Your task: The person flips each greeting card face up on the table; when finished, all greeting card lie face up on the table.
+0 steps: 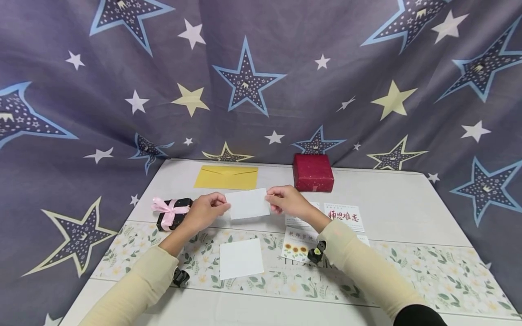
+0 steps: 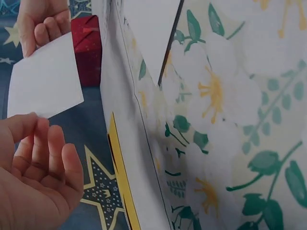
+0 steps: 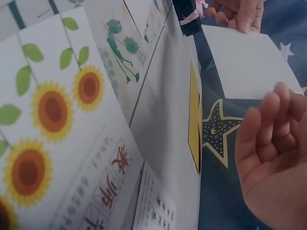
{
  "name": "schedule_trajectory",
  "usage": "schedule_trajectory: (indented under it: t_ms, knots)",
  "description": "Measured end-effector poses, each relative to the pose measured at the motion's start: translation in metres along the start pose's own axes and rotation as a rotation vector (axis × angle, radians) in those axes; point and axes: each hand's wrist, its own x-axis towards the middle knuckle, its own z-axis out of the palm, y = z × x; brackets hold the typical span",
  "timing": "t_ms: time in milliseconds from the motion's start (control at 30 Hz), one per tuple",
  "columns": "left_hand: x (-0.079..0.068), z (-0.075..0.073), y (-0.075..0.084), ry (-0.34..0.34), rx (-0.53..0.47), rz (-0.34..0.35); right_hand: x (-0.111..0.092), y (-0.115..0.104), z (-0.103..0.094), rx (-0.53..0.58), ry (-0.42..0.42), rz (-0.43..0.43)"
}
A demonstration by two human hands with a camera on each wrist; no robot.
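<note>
Both hands hold up a white card (image 1: 248, 203) above the table, one at each short end. The left hand (image 1: 205, 210) pinches its left end between thumb and fingers; the right hand (image 1: 288, 200) pinches the right end. In the left wrist view the blank card (image 2: 45, 79) stretches between the two hands, its side toward the camera plain white. The right wrist view shows the same card (image 3: 252, 62) with the right hand's fingers (image 3: 273, 122) curled at its edge. A second white card (image 1: 242, 259) lies flat on the table below, nearer the person.
A yellow envelope (image 1: 226, 177) and a dark red box (image 1: 313, 173) lie at the back. Left of the hands sits a black gift box (image 1: 173, 213) with a pink bow. Printed cards, including a sunflower card (image 1: 299, 244) and a red-lettered card (image 1: 344, 216), lie under the right forearm.
</note>
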Motion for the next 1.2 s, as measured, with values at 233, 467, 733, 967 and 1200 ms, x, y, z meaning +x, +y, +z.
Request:
schedule_trajectory:
  t_ms: [233, 467, 733, 967, 1200]
  knots:
    - [0.002, 0.001, 0.007, 0.002, -0.051, 0.001, -0.008, -0.003, -0.007, 0.121, -0.004, 0.018]
    - [0.003, 0.006, 0.013, -0.025, -0.134, 0.005, -0.013, 0.003, -0.012, 0.097, 0.038, 0.006]
    - [0.007, 0.017, 0.019, -0.038, -0.100, 0.044, -0.021, 0.010, -0.015, -0.025, 0.045, 0.017]
    - [0.013, 0.023, 0.020, -0.072, 0.060, 0.141, -0.021, 0.019, -0.016, -0.122, 0.014, -0.046]
    - [0.020, 0.034, 0.016, -0.159, 0.213, 0.210, -0.014, 0.034, -0.017, -0.208, -0.031, -0.057]
